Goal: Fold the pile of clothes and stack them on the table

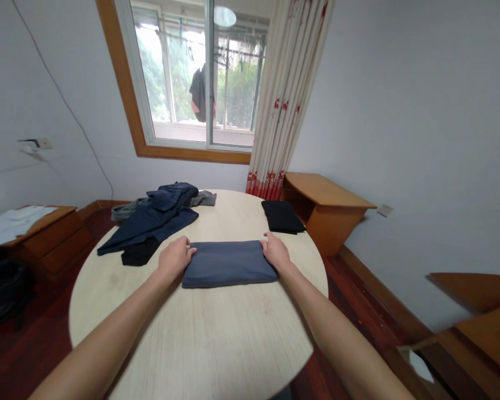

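Observation:
A dark blue-grey folded garment (230, 264) lies flat as a neat rectangle on the round, pale wooden table (208, 344). My left hand (176, 258) pinches its far left corner, with the thumb over the cloth. At the far right corner, my right hand (275, 253) holds the edge between thumb and fingers. What kind of garment it is cannot be made out in its folded state.
A loose pile of navy clothes (160, 208) covers the table's far left, with grey cloth (204, 198) beside it. Folded black cloth (282, 216) lies at the far right edge. A wooden desk (329, 194) stands behind the table; a low cabinet (54, 244) is at left.

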`<state>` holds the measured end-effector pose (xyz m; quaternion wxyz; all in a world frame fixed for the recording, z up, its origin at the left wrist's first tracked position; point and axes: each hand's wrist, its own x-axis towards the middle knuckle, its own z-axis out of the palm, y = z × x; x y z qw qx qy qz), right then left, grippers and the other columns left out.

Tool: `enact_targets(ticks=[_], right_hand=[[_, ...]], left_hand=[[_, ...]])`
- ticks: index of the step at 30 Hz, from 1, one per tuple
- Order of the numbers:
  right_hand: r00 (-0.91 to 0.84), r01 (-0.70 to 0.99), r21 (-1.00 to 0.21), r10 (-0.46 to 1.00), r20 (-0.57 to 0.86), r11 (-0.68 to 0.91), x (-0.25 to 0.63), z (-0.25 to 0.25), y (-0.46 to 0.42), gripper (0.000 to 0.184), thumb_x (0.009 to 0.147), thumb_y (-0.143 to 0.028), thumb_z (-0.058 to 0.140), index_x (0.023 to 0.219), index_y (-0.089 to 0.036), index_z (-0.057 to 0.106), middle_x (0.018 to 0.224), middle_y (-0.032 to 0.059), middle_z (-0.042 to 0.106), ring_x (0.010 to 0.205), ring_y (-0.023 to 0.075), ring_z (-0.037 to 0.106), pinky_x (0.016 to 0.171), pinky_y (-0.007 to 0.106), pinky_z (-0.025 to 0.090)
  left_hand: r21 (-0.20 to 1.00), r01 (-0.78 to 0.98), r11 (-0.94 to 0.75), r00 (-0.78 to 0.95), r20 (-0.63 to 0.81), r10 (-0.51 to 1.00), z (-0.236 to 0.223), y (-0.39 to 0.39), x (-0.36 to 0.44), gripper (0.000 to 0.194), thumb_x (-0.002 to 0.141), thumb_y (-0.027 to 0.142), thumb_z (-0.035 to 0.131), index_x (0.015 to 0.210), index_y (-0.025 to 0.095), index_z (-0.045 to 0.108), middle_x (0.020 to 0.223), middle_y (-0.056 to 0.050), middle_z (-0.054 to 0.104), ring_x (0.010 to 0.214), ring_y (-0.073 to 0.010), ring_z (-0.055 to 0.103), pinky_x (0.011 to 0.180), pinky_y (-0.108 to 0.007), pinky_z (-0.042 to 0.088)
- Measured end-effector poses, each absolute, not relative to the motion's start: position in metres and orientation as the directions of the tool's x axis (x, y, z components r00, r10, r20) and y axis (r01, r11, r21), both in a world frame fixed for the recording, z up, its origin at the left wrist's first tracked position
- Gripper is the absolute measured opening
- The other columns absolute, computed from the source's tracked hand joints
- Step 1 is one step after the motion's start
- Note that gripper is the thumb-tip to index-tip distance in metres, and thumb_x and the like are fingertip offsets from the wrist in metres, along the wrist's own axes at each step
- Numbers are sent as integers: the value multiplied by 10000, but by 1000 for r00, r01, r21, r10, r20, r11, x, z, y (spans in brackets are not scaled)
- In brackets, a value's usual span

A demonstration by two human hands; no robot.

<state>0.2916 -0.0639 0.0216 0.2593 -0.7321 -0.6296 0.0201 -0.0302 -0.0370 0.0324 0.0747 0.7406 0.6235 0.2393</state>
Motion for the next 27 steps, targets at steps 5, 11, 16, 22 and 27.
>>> enact_targets(ticks=[5, 11, 16, 22, 27], right_hand=[[-152, 942, -229, 919, 362, 246, 237, 37, -92, 425, 977, -391, 422, 1300, -162, 577, 1297, 152, 616, 1208, 280, 536, 1046, 403, 353], [-292, 928, -191, 942, 165, 321, 219, 13, -99, 579, 995, -478, 339, 1454, -141, 444, 1545, 127, 379, 1460, 264, 270, 1185, 500, 142], [-224, 943, -224, 968, 115, 245, 240, 10, -90, 640, 987, -538, 321, 1496, -155, 383, 1579, 96, 311, 1479, 266, 225, 1192, 526, 115], [-151, 957, -241, 987, 56, 160, 254, 12, -84, 692, 979, -564, 306, 1531, -146, 306, 1592, 83, 284, 1493, 249, 183, 1202, 496, 110], [-57, 966, -256, 998, -31, 47, 267, 15, -84, 714, 977, -584, 281, 1552, -161, 246, 1618, 66, 211, 1493, 240, 187, 1192, 464, 175]], left_hand=[[226, 760, -609, 500, 397, 770, 42, -80, 20, 434, 980, 426, 405, 1271, 165, 594, 1306, -141, 623, 1208, -290, 542, 1047, -425, 356], [175, 772, -611, 567, 246, 786, -1, -81, 31, 551, 980, 465, 395, 1425, 155, 493, 1529, -141, 403, 1439, -321, 308, 1160, -523, 194], [184, 821, -540, 489, 259, 833, -7, -66, 9, 638, 946, 565, 414, 1449, 178, 478, 1568, -115, 336, 1458, -358, 246, 1148, -543, 216], [186, 884, -429, 403, 165, 900, 0, -50, -3, 731, 946, 627, 343, 1514, 168, 360, 1599, -114, 262, 1475, -318, 219, 1131, -520, 275], [176, 912, -369, 357, 97, 929, 2, -37, -9, 750, 945, 647, 291, 1541, 192, 298, 1609, -79, 237, 1473, -309, 233, 1143, -529, 260]])
